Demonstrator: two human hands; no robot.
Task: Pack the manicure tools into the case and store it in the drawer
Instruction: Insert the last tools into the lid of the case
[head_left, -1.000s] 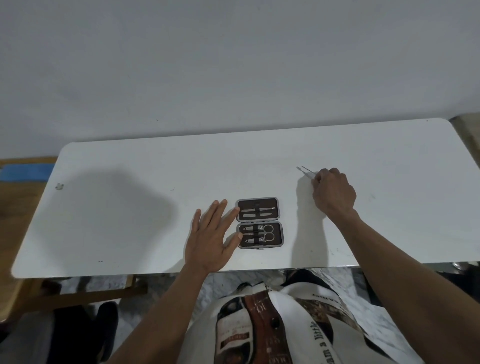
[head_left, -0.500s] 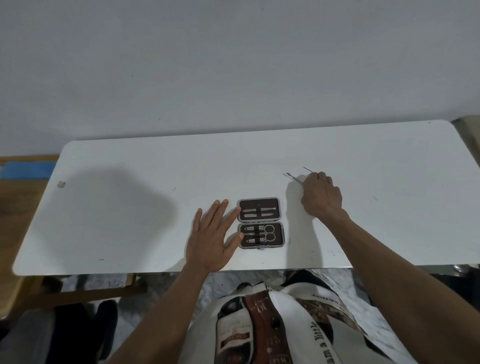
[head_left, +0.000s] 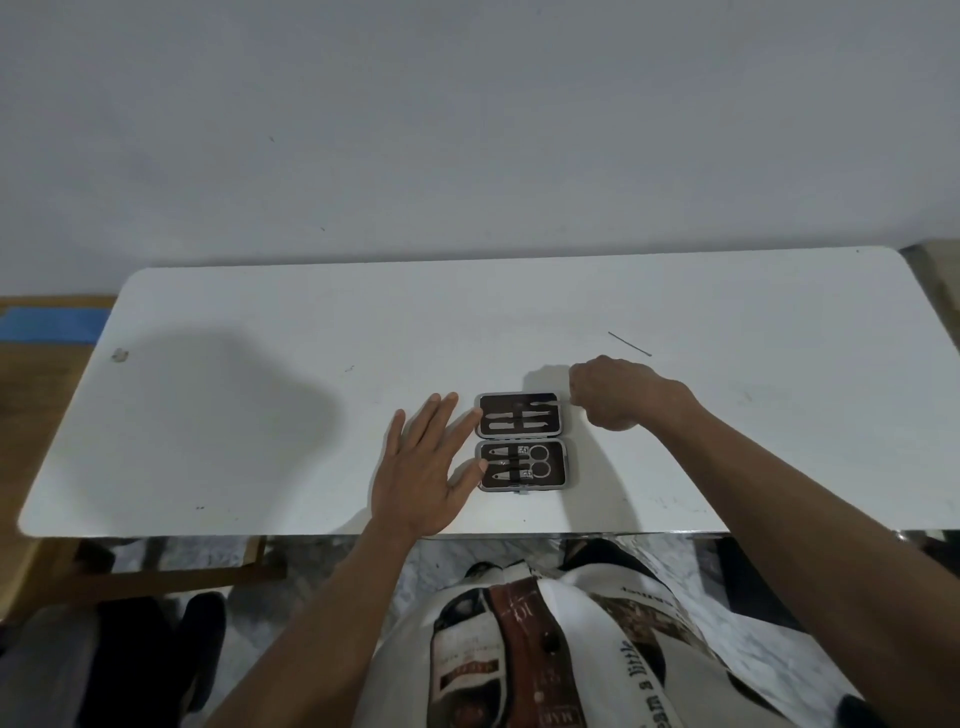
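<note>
Near edge of white surface (head_left: 260, 415): open case (head_left: 522, 441), most tools strapped in. Left hand (head_left: 423, 467) flat, fingers spread, steadying case. Right hand (head_left: 618, 392) closed at far-right corner; contents unseen. Thin tool (head_left: 629, 344) loose beyond. Step: loading; next, seat remaining tools.

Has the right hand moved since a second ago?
Yes. The right hand has come back toward the open case, now beside its upper half, leaving one thin tool on the table.
</note>
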